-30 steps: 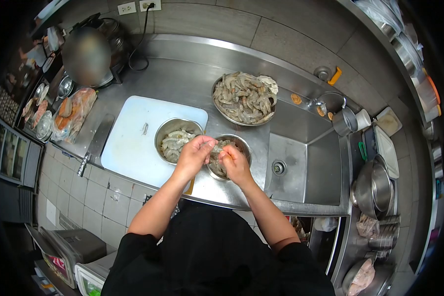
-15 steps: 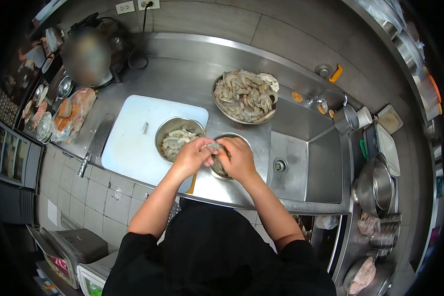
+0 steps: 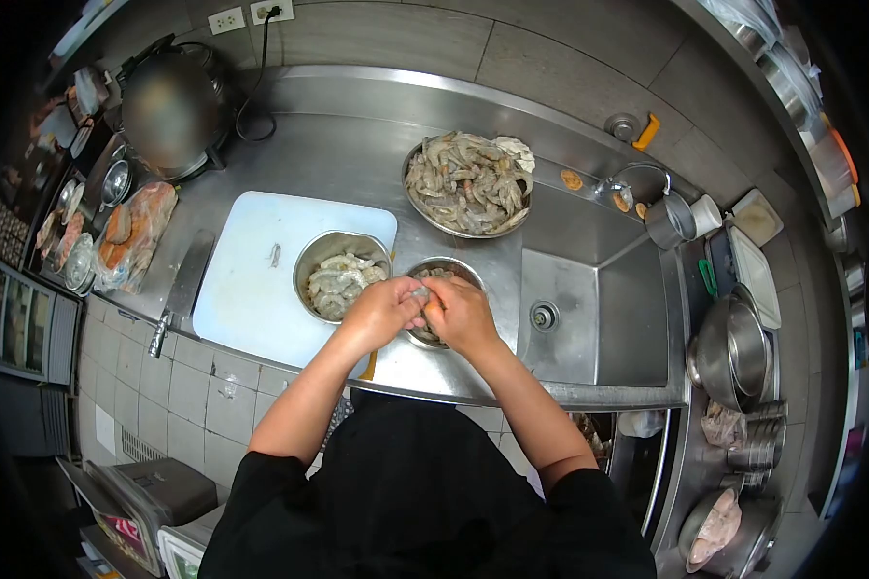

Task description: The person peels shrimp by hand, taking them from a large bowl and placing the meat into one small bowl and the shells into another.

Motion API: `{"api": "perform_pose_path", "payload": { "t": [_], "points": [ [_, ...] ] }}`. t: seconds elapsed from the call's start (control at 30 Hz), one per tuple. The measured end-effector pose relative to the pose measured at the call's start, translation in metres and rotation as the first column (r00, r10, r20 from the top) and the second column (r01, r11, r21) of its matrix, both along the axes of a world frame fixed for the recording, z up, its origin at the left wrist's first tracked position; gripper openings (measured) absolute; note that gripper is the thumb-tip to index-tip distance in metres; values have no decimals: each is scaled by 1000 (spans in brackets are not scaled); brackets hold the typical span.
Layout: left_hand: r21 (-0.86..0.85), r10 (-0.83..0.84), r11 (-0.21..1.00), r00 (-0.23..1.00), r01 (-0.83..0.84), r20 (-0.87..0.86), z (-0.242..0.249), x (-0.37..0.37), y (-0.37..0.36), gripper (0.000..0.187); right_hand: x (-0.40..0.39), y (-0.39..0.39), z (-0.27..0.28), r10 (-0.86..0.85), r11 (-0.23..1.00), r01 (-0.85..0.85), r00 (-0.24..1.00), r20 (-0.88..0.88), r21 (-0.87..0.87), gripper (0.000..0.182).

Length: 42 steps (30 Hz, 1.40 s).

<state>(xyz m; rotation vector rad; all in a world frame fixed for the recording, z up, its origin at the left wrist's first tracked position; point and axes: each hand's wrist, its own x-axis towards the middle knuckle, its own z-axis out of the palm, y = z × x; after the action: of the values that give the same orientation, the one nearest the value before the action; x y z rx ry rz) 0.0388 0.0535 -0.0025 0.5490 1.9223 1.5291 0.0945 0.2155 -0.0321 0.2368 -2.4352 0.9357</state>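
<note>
My left hand (image 3: 384, 311) and my right hand (image 3: 461, 311) meet over a small metal bowl (image 3: 473, 277), both closed on one grey shrimp (image 3: 419, 292). Most of that shrimp is hidden by the fingers. Shell pieces seem to lie in the bowl beneath. Just left, a second metal bowl (image 3: 301, 259) contains pale peeled shrimp (image 3: 341, 282) and stands on the white cutting board (image 3: 246, 280). Farther back, a wide round bowl (image 3: 418, 207) is heaped with unpeeled grey shrimp (image 3: 468, 183).
The sink (image 3: 632, 318) lies to the right, with a tap (image 3: 616, 183) behind it. A large knife (image 3: 192, 278) rests left of the board, near a bag of orange-pink food (image 3: 137, 236). Stacked metal bowls (image 3: 734, 352) stand at the far right.
The view has shifted slightly. My hands stay together over the small bowl, and my fingers have closed further round the shrimp, so less of it shows.
</note>
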Motion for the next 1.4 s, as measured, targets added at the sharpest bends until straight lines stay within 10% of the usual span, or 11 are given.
{"api": "perform_pose_path", "payload": {
  "t": [1.13,1.4],
  "points": [
    [134,-36,991,998,30,47,-2,-6,-8,28,6,4,3,47,994,-43,998,37,-105,21],
    [165,-175,976,963,143,203,10,-10,-14,31,10,19,18,81,945,45,928,364,-325,19]
  ]
}}
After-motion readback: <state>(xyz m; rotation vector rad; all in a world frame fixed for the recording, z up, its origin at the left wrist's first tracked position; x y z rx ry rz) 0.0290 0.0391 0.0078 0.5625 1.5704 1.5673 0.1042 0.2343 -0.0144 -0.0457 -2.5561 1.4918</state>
